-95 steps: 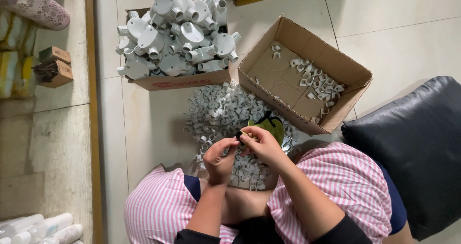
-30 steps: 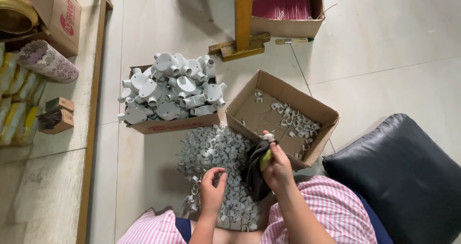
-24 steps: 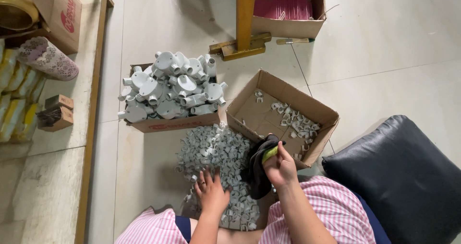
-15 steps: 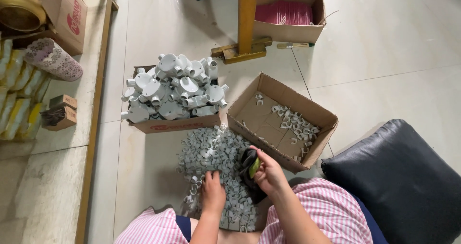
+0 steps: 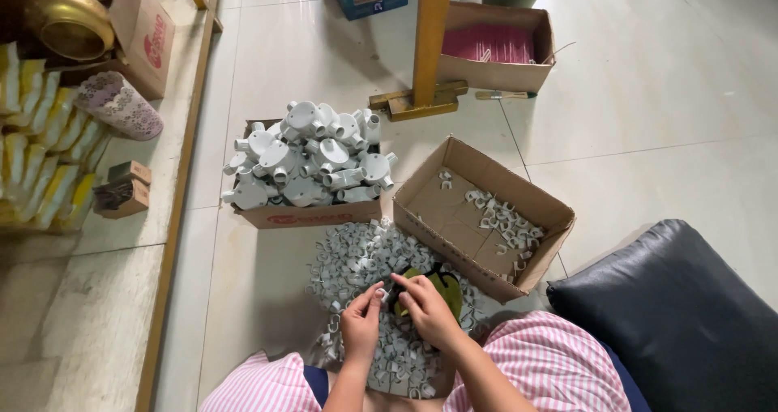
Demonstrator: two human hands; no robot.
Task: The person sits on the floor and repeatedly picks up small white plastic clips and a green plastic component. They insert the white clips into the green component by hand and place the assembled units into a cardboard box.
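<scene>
Clips (image 5: 356,258), the little white plastic pipe kind, sit in a big loose heap on the tiled floor (image 5: 664,96), right in front of the person's knees, and both hands are working over the near side of that heap. Left hand (image 5: 361,321) has its fingertips pinched on one small white clip, held up just above the pile. Right hand (image 5: 428,307) is right beside it, fingers curled and pressed in toward the same clip, so the two hands pretty much meet at the fingertips; I can't tell whether the right one is gripping something small of its own. Just behind the right hand there's a green and black tool (image 5: 442,286) lying on the pile, partly hidden by the hand. Past the heap on the right is an open cardboard box (image 5: 454,209) with only a thin scatter of the same clips along its far side. To the left of that sits another carton (image 5: 312,215), heaped high with bigger white round junction fittings (image 5: 312,157). Pink striped trousers (image 5: 559,363) show at the bottom, and a black cushion (image 5: 681,315) lies on the floor near the right edge. Further back there's a yellow post (image 5: 428,31) on a base, plus a box of pink sticks (image 5: 498,47).
</scene>
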